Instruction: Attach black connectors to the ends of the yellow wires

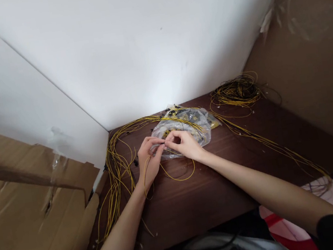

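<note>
My left hand (151, 156) and my right hand (184, 142) meet fingertip to fingertip over the dark brown table. Between the left thumb and fingers is a small black piece, too small to name. The right thumb and forefinger pinch at its other side, on what looks like the end of a thin yellow wire (182, 179). This wire loops below the hands and past the left wrist. Just behind the fingers lies a clear plastic bag (202, 126) with small black and yellow parts in it. Wire ends rest across the bag.
A long bundle of yellow wires (116, 166) curves along the table's left side. At the back right lies a coiled heap of yellow and black wire (238, 91). More wires (265, 141) run to the right edge. Cardboard (308, 66) stands on both sides, with a white wall (131, 55) behind.
</note>
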The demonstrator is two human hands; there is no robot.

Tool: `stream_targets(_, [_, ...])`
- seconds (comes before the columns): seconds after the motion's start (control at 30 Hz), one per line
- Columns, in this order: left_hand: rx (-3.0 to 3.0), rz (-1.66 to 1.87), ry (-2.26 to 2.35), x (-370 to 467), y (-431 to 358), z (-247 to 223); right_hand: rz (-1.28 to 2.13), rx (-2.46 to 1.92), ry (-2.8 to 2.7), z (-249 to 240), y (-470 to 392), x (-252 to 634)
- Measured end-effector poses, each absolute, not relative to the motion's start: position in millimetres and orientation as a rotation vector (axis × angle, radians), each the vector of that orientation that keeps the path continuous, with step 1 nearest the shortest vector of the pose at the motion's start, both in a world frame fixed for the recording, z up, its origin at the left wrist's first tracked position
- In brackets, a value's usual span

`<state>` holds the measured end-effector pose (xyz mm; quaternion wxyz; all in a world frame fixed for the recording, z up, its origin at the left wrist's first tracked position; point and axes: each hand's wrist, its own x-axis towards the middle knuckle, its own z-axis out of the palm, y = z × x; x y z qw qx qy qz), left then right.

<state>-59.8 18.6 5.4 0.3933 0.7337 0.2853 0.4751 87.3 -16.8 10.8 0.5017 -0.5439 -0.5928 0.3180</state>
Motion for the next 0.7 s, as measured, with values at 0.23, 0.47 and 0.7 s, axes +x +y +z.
stream_targets(0.23, [1.759,1.188,0.716,-59.7,21.4,-0.7,0.83,-1.245,-1.293,3.7,-11.2,88.3])
stream_targets(0.47, [1.744,1.167,0.691,-59.5,22.2,-1.0,0.944,-1.18,-1.223,1.5,-9.7,89.7])
stream_targets(0.7, [1.791,1.15,0.664,-59.8,22.2,1.7,1.116,-1.104,-1.172,5.1,-10.7,90.7])
